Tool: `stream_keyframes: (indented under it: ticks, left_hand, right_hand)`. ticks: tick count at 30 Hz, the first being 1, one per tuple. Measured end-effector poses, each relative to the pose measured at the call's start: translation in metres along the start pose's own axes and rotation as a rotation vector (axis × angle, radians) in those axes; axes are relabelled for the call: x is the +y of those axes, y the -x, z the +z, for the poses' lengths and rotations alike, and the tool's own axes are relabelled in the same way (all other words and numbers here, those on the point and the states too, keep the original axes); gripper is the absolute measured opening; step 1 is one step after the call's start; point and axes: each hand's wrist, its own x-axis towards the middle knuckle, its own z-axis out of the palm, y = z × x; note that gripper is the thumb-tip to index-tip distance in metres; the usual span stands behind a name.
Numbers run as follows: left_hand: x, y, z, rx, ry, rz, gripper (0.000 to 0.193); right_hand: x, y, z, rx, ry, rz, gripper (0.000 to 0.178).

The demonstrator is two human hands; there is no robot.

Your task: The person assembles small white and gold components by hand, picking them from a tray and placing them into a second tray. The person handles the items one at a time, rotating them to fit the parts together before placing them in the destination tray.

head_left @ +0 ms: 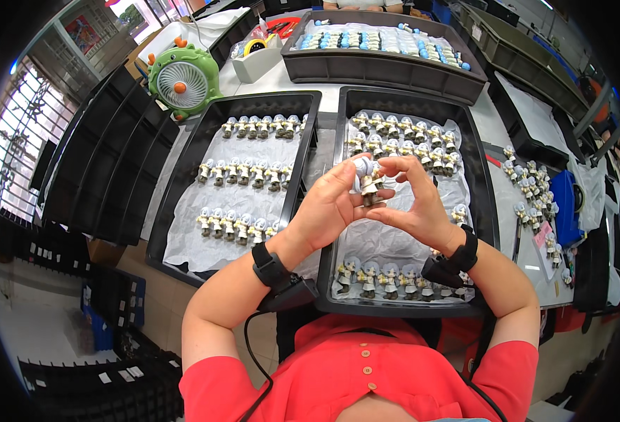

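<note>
Between my two hands, above the right-hand tray, is a small figurine [370, 181] with pale hair, a whitish outfit and a dark base. My left hand [330, 204] grips it from the left side, fingers behind it. My right hand [417, 200] is curled round the other side, thumb at the figurine's base and forefinger near its head. Below them lies a black tray [488, 204] lined with white paper, holding rows of similar figurines [389, 280]. To its left, a second black tray [173, 211] carries three spaced rows of the same figurines [233, 170].
A green fan [183, 79] stands at the back left beside a grey holder with tape [259, 60]. Behind the trays sits a grey-brown crate [387, 70] of blue-and-white pieces. Loose figurines [531, 186] cluster at right near a blue box [566, 207]. Stacked black trays [106, 155] stand left.
</note>
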Motion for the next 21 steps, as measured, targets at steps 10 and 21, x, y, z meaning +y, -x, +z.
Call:
stream_keyframes:
  ticks: [10,21]
  left_hand:
    - [-0.0006,-0.0004,0.0002,0.009,-0.122,0.097,0.045]
    - [-0.0009,-0.0005,0.0008,-0.020,-0.340,0.203,0.042]
  right_hand:
    - [0.0032,0.0032,0.0040,-0.009,-0.021,0.078,0.053]
    - [0.0016,-0.0018,0.0013,0.029,-0.005,0.007,0.043]
